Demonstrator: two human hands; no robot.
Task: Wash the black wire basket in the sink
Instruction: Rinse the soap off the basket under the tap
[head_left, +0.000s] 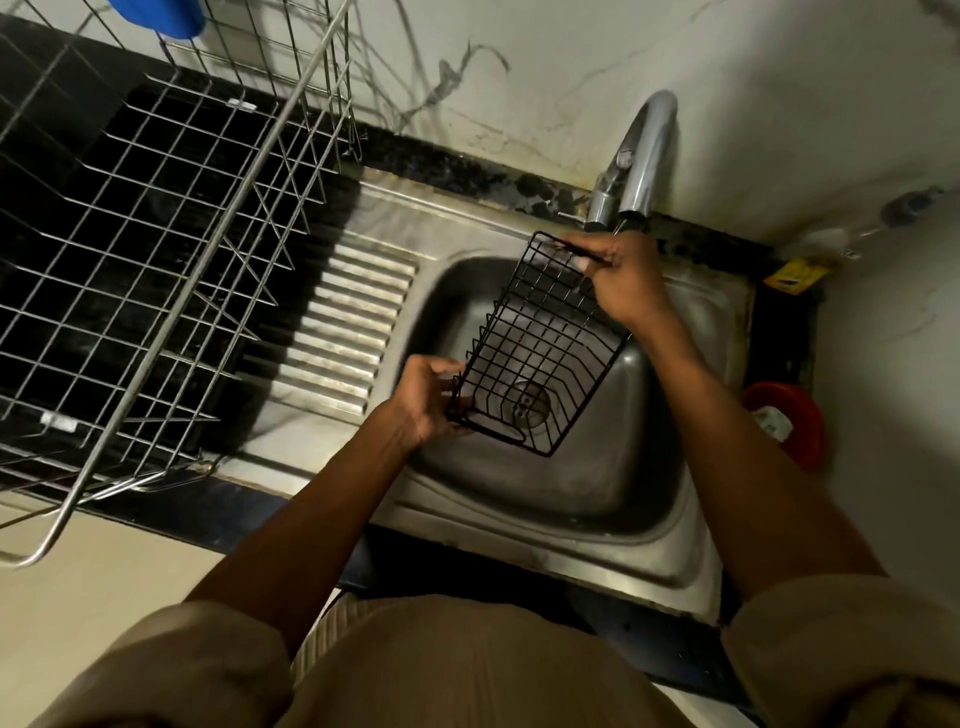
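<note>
A black wire basket (540, 338) is held tilted over the steel sink (519, 488), above the round drain (530, 405). My left hand (426, 397) grips its near lower corner. My right hand (623, 275) pinches the far upper rim, just below the spout of the chrome tap (641, 156). No water stream is visible from the tap.
A large steel wire dish rack (156, 249) stands on the dark counter to the left, next to the ribbed drainboard (353, 327). A red container (789, 421) sits right of the sink, and a yellow packet (792, 275) lies behind it. Marble-look wall at the back.
</note>
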